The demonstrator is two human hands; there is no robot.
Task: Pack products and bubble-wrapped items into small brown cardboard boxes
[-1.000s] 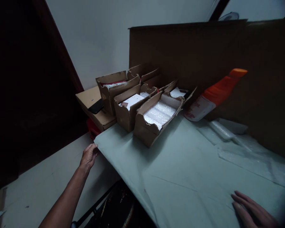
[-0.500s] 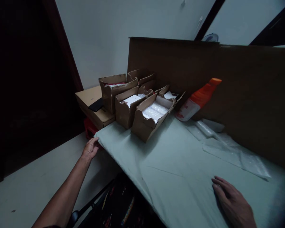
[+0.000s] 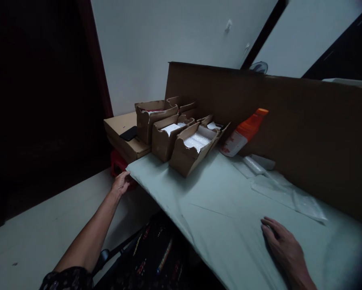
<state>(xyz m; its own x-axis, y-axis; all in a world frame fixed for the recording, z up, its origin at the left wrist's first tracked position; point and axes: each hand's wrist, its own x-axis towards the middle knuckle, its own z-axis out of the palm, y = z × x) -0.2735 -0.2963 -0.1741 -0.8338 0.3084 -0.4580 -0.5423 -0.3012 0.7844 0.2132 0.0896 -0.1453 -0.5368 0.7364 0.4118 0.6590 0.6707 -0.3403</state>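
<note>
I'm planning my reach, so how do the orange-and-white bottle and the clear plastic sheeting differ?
The orange-and-white bottle looks opaque; the clear plastic sheeting is see-through. The bottle stands tall; the sheeting lies low. The bottle is one piece; the sheeting overlaps in layers. Both rest on the pale green table cover.

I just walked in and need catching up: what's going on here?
A person's left hand touches the corner of a pale green table, while the right hand is open, palm down, at its top. Open cardboard boxes stand at the far end, the nearest holding bubble wrap. An orange-and-white bottle and clear plastic packaging sit near a brown cardboard panel.
</note>
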